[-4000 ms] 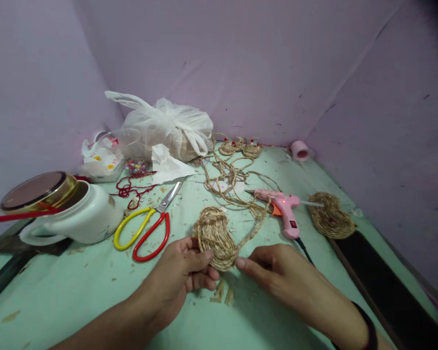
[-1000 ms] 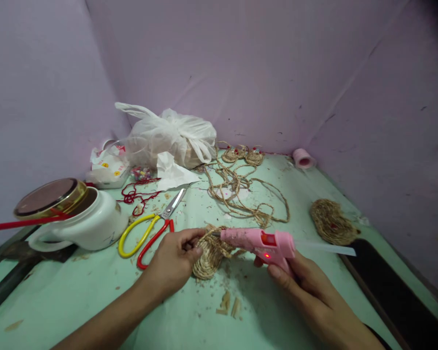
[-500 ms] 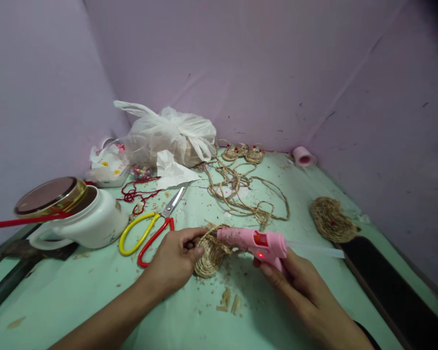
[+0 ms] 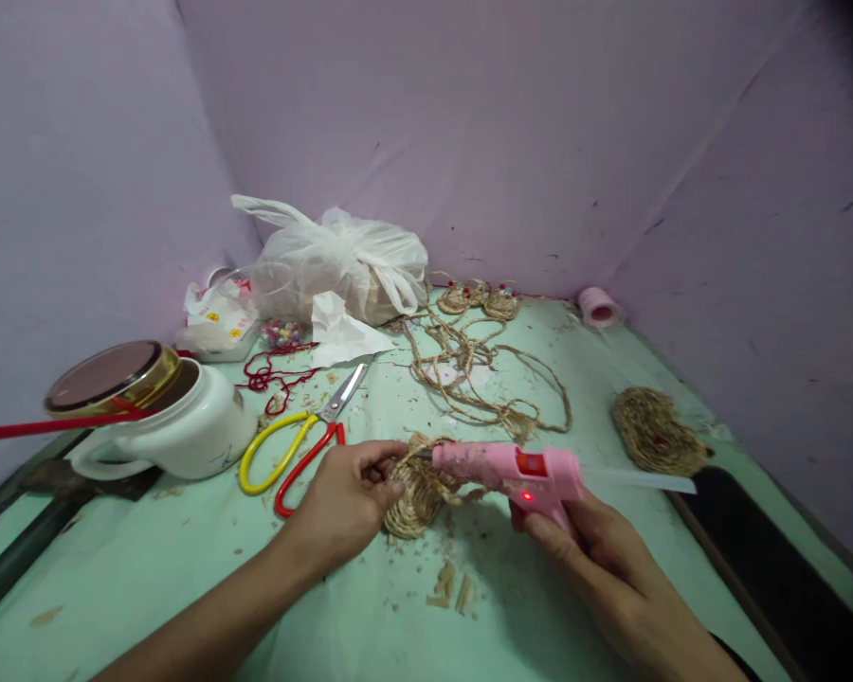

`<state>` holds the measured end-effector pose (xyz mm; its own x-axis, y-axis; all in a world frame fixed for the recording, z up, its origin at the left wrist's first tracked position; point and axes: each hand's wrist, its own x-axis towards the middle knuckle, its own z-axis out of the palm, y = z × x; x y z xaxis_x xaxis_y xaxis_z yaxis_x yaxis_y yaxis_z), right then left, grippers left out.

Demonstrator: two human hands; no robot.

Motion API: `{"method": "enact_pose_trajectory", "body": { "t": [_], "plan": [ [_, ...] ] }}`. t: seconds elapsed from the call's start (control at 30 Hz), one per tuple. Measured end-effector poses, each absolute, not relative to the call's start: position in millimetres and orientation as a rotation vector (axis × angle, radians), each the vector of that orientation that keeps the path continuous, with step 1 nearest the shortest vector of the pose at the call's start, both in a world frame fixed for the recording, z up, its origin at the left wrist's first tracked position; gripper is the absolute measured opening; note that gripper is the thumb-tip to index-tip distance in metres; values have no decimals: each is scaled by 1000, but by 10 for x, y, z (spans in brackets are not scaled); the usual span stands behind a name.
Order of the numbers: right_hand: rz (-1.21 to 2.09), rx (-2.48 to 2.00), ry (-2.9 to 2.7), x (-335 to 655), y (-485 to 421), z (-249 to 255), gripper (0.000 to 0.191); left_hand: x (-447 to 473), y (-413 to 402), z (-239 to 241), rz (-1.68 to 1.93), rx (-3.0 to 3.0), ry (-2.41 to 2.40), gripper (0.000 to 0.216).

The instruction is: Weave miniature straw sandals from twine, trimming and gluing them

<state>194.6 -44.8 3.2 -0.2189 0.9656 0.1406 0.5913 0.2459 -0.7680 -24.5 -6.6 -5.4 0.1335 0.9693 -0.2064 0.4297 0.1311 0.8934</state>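
My left hand (image 4: 345, 502) is closed, pinching the edge of a small woven jute sole (image 4: 416, 497) that is tilted up off the green table (image 4: 149, 568). My right hand (image 4: 589, 549) grips a pink hot-glue gun (image 4: 518, 471) whose red light is on. Its nozzle points left and touches the upper edge of the sole beside my left fingertips. A clear glue stick (image 4: 640, 480) juts out of the gun's back. Loose jute cord (image 4: 483, 379) trails from the sole toward the back of the table.
Yellow-and-red scissors (image 4: 299, 445) lie left of my hands. A white pot with a gold lid (image 4: 163, 417) stands at far left. A tied plastic bag (image 4: 334, 260), red thread (image 4: 270, 374), a second jute sole (image 4: 654, 431), small finished pieces (image 4: 483, 300) and pink tape (image 4: 597, 308) lie behind.
Four seconds ago both hands held the flat sole and the glue gun lay on the table. Now my right hand holds the gun against the sole; over the last second little has moved.
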Motion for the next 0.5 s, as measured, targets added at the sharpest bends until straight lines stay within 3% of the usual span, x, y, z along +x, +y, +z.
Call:
{"method": "enact_pose_trajectory", "body": {
  "t": [0.5],
  "plan": [
    [609, -1291, -2110, 1857, -528, 54, 18, -233, -73, -42, 749, 1437, 1427, 32]
  ]
}}
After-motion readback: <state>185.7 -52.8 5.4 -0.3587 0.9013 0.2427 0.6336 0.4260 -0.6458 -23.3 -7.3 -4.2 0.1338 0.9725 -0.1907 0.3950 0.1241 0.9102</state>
